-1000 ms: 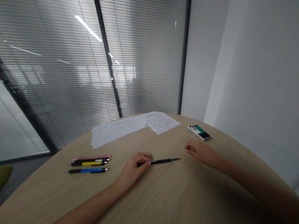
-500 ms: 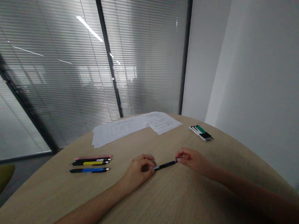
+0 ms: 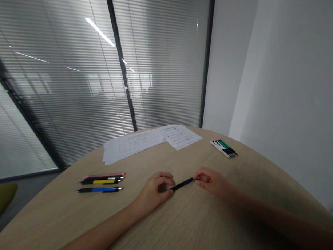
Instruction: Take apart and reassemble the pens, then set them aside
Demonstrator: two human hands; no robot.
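Note:
A slim black pen [image 3: 182, 184] lies nearly level just above the wooden table [image 3: 202, 215], tilted slightly up to the right. Its left end reaches into the curled fingers of my left hand [image 3: 155, 190]. My right hand [image 3: 211, 181] pinches its right end between fingertips. The ends of the pen are hidden inside my fingers. Both hands rest close to the middle of the tabletop, with only the pen's barrel showing between them.
To the left lie several pens side by side, including a yellow-and-black pen [image 3: 99, 181] and a blue-and-black pen [image 3: 99, 190]. Paper sheets [image 3: 133, 147] lie at the far edge, and a bundle of green, white and black pens [image 3: 224, 148] lies far right.
My right hand has moved left and closed on the pen's right end. The pen now spans both hands and has swung to a slight upward tilt on the right.

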